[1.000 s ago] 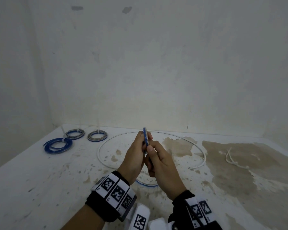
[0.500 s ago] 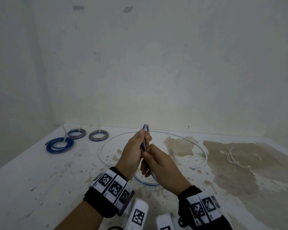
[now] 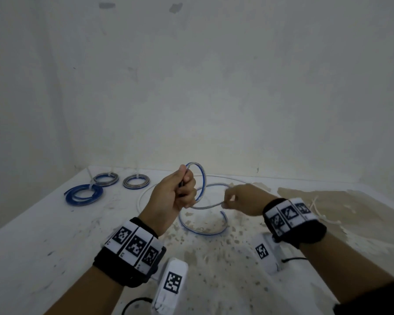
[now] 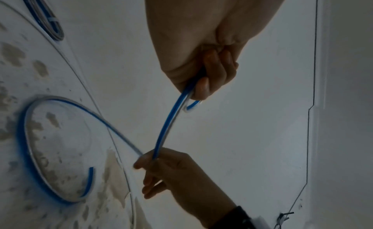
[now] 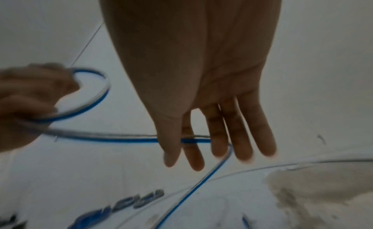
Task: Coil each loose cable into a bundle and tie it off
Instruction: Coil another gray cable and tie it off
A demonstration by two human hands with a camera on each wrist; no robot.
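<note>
Landmark: blue-and-white cable [image 3: 201, 231], loose, partly coiled, its lower arc lying on the stained white counter [image 3: 55, 235].

1. Wrist bands, black with white coded tags, one on each forearm, nearer the camera than the cable; white tagged camera housings sit below them.

2. Left hand [image 3: 172, 197], raised above the cable's resting arc and to its left. Fingers [image 4: 214, 68] curled tight round the cable, thumb pressing it; a small upright loop [image 3: 199, 176] stands out of the top of the fist.

3. Right hand [image 3: 242, 202], level with the left hand, to the right of the loop and apart from it. Fingers [image 5: 244, 136] nearly straight; thumb and forefinger pinch the cable where it runs across from the left fist. From the pinch the cable drops to the counter and curves round to a free end [image 3: 224, 215].

4. White cable [image 3: 143, 194], thin, lying on the counter in one wide ring around and behind the blue cable's arc, untied.

5. White ties [image 3: 319, 210], loose, on the brown stain well to the right of the cable.

6. Three tied bundles, well to the left and beyond the cable: a blue bundle [image 3: 83, 194] nearest, two grey-and-blue bundles [image 3: 106, 179] [image 3: 136, 181] behind it near the wall [image 3: 214, 87], each bound with a white tie.
</note>
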